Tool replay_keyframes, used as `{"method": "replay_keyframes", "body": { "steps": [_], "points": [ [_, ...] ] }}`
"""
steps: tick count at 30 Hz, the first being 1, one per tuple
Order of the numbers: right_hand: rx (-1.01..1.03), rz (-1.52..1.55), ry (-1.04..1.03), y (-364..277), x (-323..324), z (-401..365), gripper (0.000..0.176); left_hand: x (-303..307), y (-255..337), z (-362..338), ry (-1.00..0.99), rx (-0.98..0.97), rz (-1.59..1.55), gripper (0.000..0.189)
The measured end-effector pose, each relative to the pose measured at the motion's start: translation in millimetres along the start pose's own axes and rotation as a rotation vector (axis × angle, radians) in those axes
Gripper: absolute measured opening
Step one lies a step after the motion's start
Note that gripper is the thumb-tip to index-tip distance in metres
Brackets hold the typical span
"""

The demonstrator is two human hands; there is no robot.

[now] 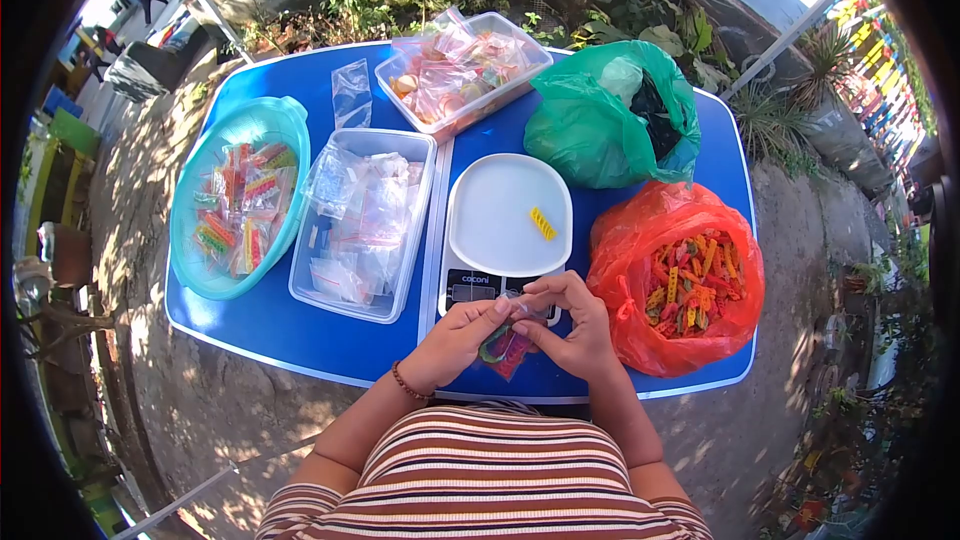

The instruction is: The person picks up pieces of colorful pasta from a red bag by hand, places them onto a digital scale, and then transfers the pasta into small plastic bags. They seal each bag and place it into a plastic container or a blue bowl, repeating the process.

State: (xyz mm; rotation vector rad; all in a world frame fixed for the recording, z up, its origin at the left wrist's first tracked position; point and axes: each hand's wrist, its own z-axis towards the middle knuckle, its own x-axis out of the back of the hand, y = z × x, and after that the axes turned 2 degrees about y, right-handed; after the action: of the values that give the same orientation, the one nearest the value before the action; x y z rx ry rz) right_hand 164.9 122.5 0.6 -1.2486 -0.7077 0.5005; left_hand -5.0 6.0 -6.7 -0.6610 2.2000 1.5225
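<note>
In front of my body, my left hand (450,348) and my right hand (577,332) pinch the top of a small clear plastic bag (507,354). Colourful pieces, green and pinkish red, show inside it. Just beyond my fingers stands a kitchen scale (474,280) marked "coconi", its front partly hidden by my hands. On its white tray (500,205) lies one yellow ridged snack piece (542,223). To the right, an open red plastic bag (620,260) holds many orange, yellow and green ridged pieces (690,285).
Left of the scale, a clear plastic box (297,285) contains small clear bags. A teal basin (184,260) further left holds filled bags. At the back are another box (470,110) of packets and a green plastic bag (570,140), all on a blue table (250,335).
</note>
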Motion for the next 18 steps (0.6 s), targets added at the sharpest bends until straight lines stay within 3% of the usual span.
{"method": "replay_keyframes", "body": {
  "steps": [3,6,9,12,13,16,18],
  "points": [
    [0.016,-0.023,-0.049,-5.1,-3.9,0.3,0.039,-4.5,-0.4,1.2,0.036,-0.028,0.018,0.047],
    [0.232,-0.319,-0.120,-18.2,4.4,10.1,0.039,-2.1,2.2,1.2,0.014,-0.027,0.075,0.049],
    [0.059,0.057,-0.068,-19.0,8.2,11.2,0.032,-1.7,7.5,-1.0,0.025,0.013,0.125,0.050],
    [-0.039,-0.179,0.271,-3.0,12.9,27.6,0.026,-4.1,7.5,-2.7,0.093,0.037,0.004,0.051],
    [0.091,-0.547,0.299,-2.3,14.4,38.6,0.022,-2.9,5.5,-2.3,0.117,0.034,-0.043,0.052],
    [0.202,-0.948,0.385,11.8,5.4,54.8,0.022,-5.2,7.3,-3.6,0.173,0.008,-0.083,0.048],
    [0.183,-1.020,0.391,14.1,-1.3,57.2,0.019,-6.9,7.0,-3.8,0.211,-0.047,-0.033,0.041]
  ]
}}
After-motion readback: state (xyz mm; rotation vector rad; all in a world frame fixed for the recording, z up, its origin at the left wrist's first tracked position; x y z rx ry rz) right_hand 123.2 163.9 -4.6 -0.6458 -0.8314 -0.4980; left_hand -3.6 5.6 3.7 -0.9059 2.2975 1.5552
